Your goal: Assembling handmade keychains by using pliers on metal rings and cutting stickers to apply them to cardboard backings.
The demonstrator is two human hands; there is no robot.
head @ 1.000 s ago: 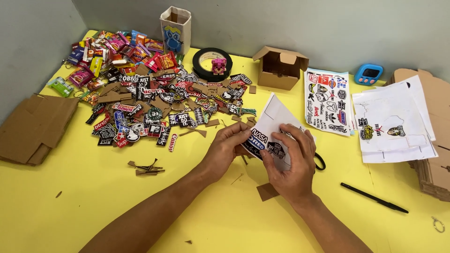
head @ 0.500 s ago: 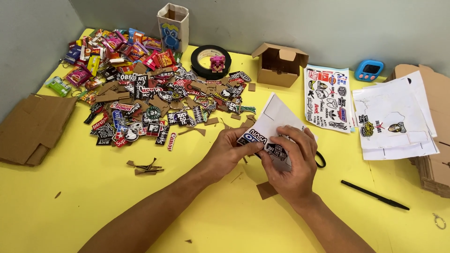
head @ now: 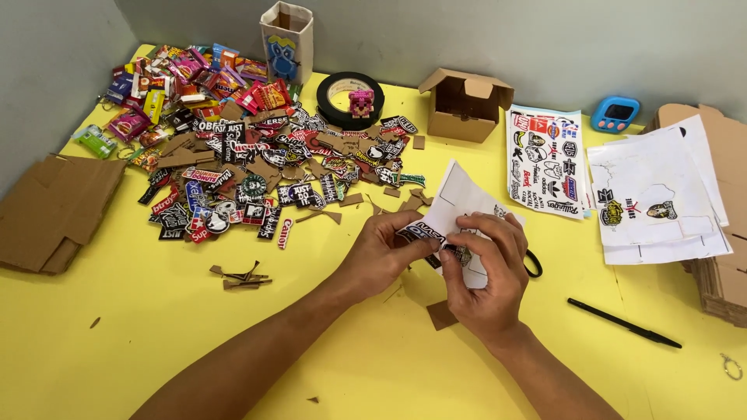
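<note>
Far left, flattened brown cardboard pieces (head: 54,210) are lying at the edge of the yellow table (head: 156,342). Next to them, w/ bright snack wrappers (head: 179,78) at the back, a big heap of small cut-out stickers on cardboard backing (head: 264,171) is spreading toward the centre; a few brown cardboard scraps (head: 241,276) are sitting just in front. Behind the heap a tall paper carton w/ a blue figure on it (head: 288,39) is standing upright, then a black tape roll (head: 350,99) w/ a small pink block toy (head: 361,102) on it.

Centre: left hand (head: 385,253) is pinching a dark oblong sticker (head: 424,233) against a white backing sheet (head: 459,198); right hand (head: 486,272) is closing thumb & fingers on the same sheet, holding a small round sticker (head: 463,254). Sheet is lifted just above the table, partly hiding black scissors (head: 533,264).

Right of that: open small brown cardboard box (head: 463,105), a printed sticker sheet (head: 547,159), blue digital timer (head: 616,113), white peeled sheets (head: 661,198), black pen (head: 622,323), stacked cardboard (head: 720,233) at far right.
</note>
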